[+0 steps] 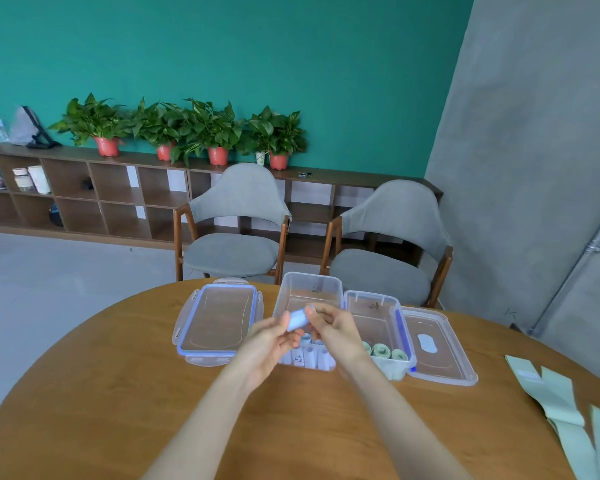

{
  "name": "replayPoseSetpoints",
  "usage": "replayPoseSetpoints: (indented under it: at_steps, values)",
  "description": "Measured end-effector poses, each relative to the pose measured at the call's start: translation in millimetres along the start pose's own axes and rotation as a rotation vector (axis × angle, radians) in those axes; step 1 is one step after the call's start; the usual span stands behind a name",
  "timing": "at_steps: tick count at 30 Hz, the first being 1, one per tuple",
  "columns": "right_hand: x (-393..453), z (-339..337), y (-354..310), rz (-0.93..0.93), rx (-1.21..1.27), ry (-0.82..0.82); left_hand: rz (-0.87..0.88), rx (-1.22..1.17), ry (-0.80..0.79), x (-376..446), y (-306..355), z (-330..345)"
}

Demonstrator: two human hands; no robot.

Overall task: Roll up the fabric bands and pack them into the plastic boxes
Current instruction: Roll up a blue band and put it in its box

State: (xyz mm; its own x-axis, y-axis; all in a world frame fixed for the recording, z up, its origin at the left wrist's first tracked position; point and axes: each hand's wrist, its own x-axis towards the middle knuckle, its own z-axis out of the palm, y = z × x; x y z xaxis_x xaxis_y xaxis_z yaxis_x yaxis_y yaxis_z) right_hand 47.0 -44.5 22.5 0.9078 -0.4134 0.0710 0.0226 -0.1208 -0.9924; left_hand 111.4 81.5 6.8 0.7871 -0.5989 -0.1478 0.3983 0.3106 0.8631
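Note:
Both hands hold a rolled light-blue fabric band (298, 320) just above the left clear plastic box (309, 289). My left hand (269, 341) grips its left end and my right hand (333, 329) pinches its right end. Several rolled blue bands (309, 356) stand upright at the near end of that box. The right clear box (378, 306) holds three rolled green bands (381, 351) at its near end. Flat green bands (561, 403) lie on the table at the far right.
A blue-rimmed lid (217, 323) lies left of the boxes and a clear lid (437, 348) lies to their right on the round wooden table (118, 393). Two grey chairs (236, 230) stand behind the table.

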Motion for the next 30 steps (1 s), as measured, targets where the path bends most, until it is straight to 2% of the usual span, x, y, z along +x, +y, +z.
replayPoseSetpoints:
  at_steps: [3,6,9,11,15,22,30]
  values:
    - [36.1,5.0,4.9,0.007,-0.088,-0.005,0.062,0.251,0.055,26.1,6.3,-11.7]
    - [72.5,-1.9,16.2,-0.106,-0.490,0.049,0.184,0.629,0.239,47.1,9.4,-18.1]
    - [97.7,-11.8,31.3,-0.193,-0.898,-0.067,0.217,0.894,0.343,64.3,0.6,-30.5]
    - [105.1,-13.6,39.5,-0.211,-1.040,-0.166,0.184,1.032,0.344,70.3,-10.2,-37.9]
    - [115.9,-12.9,64.6,-0.193,-1.083,-0.281,0.106,0.958,0.314,69.4,-23.5,-38.7]
    - [113.9,-3.6,85.2,-0.186,-0.988,-0.409,0.072,0.684,0.456,74.0,-32.0,-43.0]
    - [119.5,-7.7,78.8,0.062,-0.842,-0.542,0.090,0.631,0.503,75.6,-37.8,-44.7]
